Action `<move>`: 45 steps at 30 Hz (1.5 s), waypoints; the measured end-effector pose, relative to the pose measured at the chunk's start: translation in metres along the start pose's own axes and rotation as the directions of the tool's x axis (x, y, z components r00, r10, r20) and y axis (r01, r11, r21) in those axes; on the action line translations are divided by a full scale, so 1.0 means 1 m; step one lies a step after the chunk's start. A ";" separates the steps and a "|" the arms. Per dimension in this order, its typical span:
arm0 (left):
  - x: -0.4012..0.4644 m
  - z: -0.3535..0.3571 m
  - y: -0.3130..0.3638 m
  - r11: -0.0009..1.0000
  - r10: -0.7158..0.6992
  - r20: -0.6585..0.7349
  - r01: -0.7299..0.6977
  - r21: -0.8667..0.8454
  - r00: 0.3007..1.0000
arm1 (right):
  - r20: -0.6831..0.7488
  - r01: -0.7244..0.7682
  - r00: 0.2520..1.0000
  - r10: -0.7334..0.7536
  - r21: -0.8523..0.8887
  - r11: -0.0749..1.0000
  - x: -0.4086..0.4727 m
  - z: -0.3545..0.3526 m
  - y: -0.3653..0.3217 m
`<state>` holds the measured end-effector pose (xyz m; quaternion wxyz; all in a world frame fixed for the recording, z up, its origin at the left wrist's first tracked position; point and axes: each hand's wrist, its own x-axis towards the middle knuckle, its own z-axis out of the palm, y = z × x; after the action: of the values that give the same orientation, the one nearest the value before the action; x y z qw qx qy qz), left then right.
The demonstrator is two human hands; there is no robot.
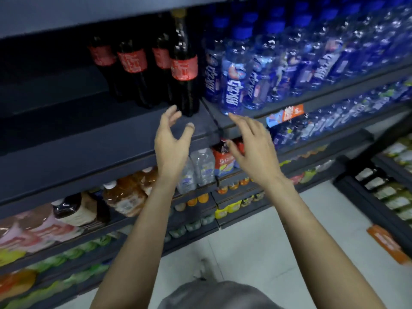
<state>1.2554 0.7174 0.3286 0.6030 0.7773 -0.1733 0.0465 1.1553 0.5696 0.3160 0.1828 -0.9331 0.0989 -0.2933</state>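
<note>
We have both hands up at the drinks shelf (89,134), holding nothing.
Our left hand (171,139) spreads wide just below the front cola bottle (185,70) at the shelf edge; our right hand (249,143), fingers relaxed, hovers just under the blue drink bottle (233,85) to the right.

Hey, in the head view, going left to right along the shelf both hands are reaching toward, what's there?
dark shelf board → cola bottles with red labels → blue-capped clear bottles, continuing to the right edge.
</note>
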 end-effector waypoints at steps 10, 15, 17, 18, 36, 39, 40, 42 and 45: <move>-0.197 0.168 0.012 0.971 0.238 0.674 -0.154 -0.182 0.700 | -0.337 -0.339 0.896 0.289 -0.099 0.936 -0.262 -0.124 0.130; -0.305 0.274 -0.016 0.999 -0.025 0.876 -0.021 0.040 0.482 | -0.234 -0.791 0.602 0.763 -0.043 0.611 -0.413 -0.166 0.183; -0.339 0.316 -0.030 0.985 -0.153 0.921 -0.025 0.173 0.359 | -0.174 -0.925 0.358 0.917 0.064 0.374 -0.466 -0.178 0.204; -0.355 0.337 -0.036 0.968 -0.223 0.932 -0.045 0.245 0.285 | -0.143 -0.958 0.238 0.961 0.131 0.257 -0.490 -0.185 0.214; -0.638 0.759 0.106 0.863 -0.298 0.941 -0.467 0.194 -0.160 | -0.146 -0.867 -0.431 0.891 0.341 -0.363 -0.764 -0.478 0.462; -0.690 0.816 0.148 0.863 -0.262 0.950 -0.482 0.152 -0.169 | -0.140 -0.869 -0.397 0.907 0.374 -0.323 -0.790 -0.519 0.531; -0.707 0.834 0.159 0.868 -0.244 0.956 -0.476 0.141 -0.163 | -0.132 -0.872 -0.380 0.915 0.381 -0.307 -0.799 -0.530 0.559; -0.743 0.871 0.175 0.870 -0.180 0.973 -0.486 0.088 -0.147 | -0.111 -0.897 -0.319 0.941 0.357 -0.262 -0.816 -0.548 0.617; -0.787 0.923 0.180 0.866 -0.124 0.990 -0.495 0.073 -0.072 | -0.080 -0.952 -0.198 0.977 0.255 -0.172 -0.839 -0.567 0.701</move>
<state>0.3340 -0.0331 0.0253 0.0908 0.6407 -0.6463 -0.4043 0.0924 0.0134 0.0386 0.3743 -0.4678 0.7830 -0.1672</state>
